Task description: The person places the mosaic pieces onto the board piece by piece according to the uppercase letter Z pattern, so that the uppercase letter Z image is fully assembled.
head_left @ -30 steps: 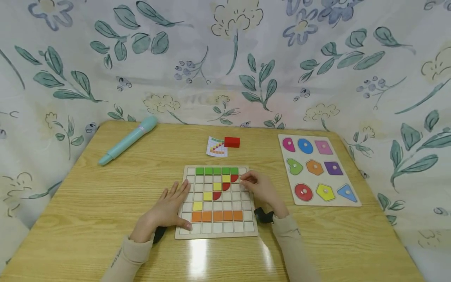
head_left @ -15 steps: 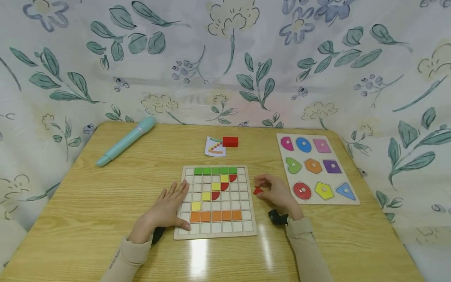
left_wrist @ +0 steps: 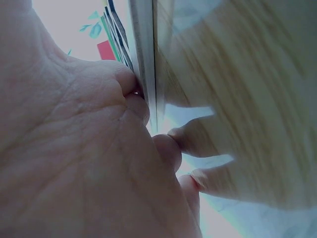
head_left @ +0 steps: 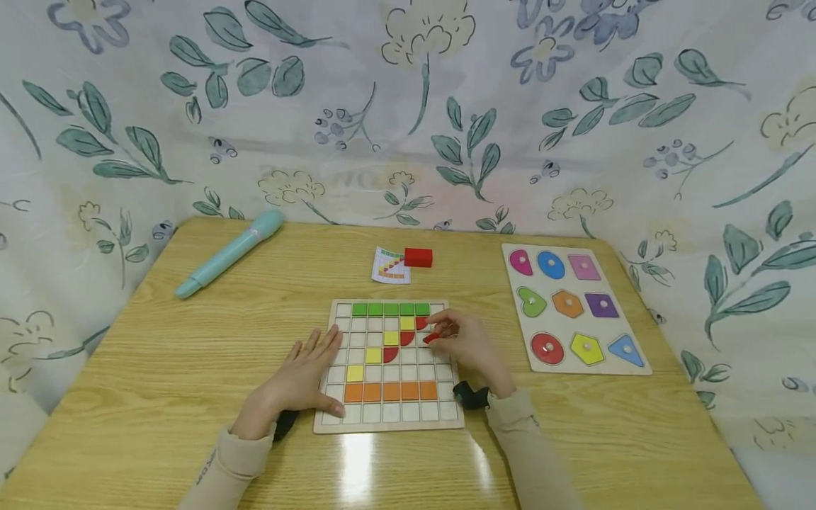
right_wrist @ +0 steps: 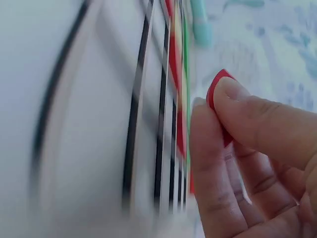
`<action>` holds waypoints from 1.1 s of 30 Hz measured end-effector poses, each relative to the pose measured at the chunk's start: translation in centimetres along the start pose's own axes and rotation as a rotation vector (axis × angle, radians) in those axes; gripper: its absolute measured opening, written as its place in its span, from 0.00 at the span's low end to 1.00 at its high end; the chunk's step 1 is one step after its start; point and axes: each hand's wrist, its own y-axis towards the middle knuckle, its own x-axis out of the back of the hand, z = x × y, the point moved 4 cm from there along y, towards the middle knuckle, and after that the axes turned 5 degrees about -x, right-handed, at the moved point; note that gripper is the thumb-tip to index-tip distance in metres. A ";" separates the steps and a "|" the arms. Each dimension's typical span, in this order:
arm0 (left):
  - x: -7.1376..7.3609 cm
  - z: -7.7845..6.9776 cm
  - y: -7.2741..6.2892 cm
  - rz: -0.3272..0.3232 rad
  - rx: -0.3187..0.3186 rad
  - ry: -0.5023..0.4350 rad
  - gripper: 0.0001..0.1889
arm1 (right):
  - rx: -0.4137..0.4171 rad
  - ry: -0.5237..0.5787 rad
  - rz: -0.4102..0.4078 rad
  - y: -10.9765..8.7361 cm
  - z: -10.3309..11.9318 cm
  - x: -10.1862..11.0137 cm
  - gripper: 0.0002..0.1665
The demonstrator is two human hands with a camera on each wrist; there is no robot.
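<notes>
A wooden grid board (head_left: pixel 392 412) lies on the table with green squares (head_left: pixel 392 309) across its top row and orange squares (head_left: pixel 392 391) low down. Between these rows, yellow squares (head_left: pixel 373 355) form a diagonal, some with red quarter-circle pieces (head_left: pixel 390 354) to their right. My left hand (head_left: pixel 296 379) rests at the board's left side, fingers spread, fingertips and thumb on its edge. Over the right part of the board, my right hand (head_left: pixel 468 347) pinches a red piece (right_wrist: pixel 221 79) with a curved edge between thumb and index finger; the fingers partly cover it.
Behind the board lie a small pattern card (head_left: pixel 390 269) and a red block (head_left: pixel 418 257) at its corner. A shape puzzle board (head_left: pixel 576 360) with knobbed pieces lies to the right. A turquoise pen-like stick (head_left: pixel 229 253) lies at the back left, before a floral curtain (head_left: pixel 408 163).
The right hand went from the board's right part out beyond its right edge, where a red piece showed in its fingers, then back left over the board with it. The left hand stays put.
</notes>
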 end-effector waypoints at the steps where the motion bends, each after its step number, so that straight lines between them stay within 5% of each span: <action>1: 0.0 0.0 0.0 0.001 0.004 0.005 0.69 | 0.003 0.003 0.020 0.1 0.4 -0.7 0.16; 12: 0.1 -0.9 0.2 0.010 0.037 0.043 0.68 | 0.070 -0.150 0.191 -0.2 4.1 -6.5 0.11; 19: -0.2 -0.8 0.6 0.022 0.033 0.063 0.67 | 0.129 -0.183 0.146 -0.8 4.6 -7.9 0.09; 27: -0.2 -0.7 0.6 0.024 0.031 0.065 0.67 | 0.089 -0.248 0.094 -0.8 4.7 -8.2 0.12; 33: -0.1 -0.7 0.5 0.037 0.036 0.083 0.67 | 0.067 -0.149 0.154 -1.1 4.1 -8.7 0.13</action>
